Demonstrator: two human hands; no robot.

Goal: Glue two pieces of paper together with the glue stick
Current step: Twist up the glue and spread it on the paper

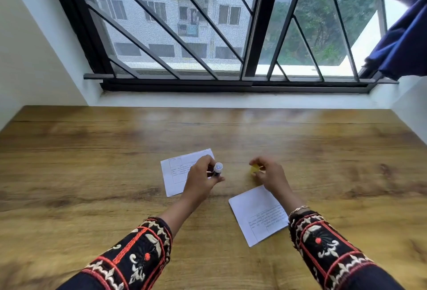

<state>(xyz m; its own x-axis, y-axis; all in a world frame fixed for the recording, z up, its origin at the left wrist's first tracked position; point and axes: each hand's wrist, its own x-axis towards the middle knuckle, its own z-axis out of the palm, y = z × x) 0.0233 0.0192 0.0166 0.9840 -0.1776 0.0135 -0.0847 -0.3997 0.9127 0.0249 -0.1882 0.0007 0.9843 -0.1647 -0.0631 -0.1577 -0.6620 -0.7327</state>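
1. My left hand point(203, 181) has its fingers point(201, 162) curled round the glue stick point(217, 169). The stick's pale, uncapped tip points up toward the camera.
2. That hand covers the right side of the first paper point(173, 174). This white sheet, printed with ruled boxes and text, lies flat on the wooden table point(92, 151), at about eleven o'clock from the table's middle.
3. My right hand point(269, 174) is at three o'clock from the stick, well apart from it. Its fingertips pinch a small yellow cap point(254, 169); it is blurred, so I take it for the stick's cap with some doubt.
4. The second paper point(256, 215) lies at five o'clock from the stick, apart from the first sheet. Its far corner is under my right wrist, and print shows near its right edge.
5. Both forearms wear dark embroidered sleeves point(138, 255), and a thin bracelet point(298, 209) circles the right wrist.
6. At twelve o'clock, past the table's far edge, is a barred window point(208, 35). A blue cloth point(402, 42) hangs at two o'clock.
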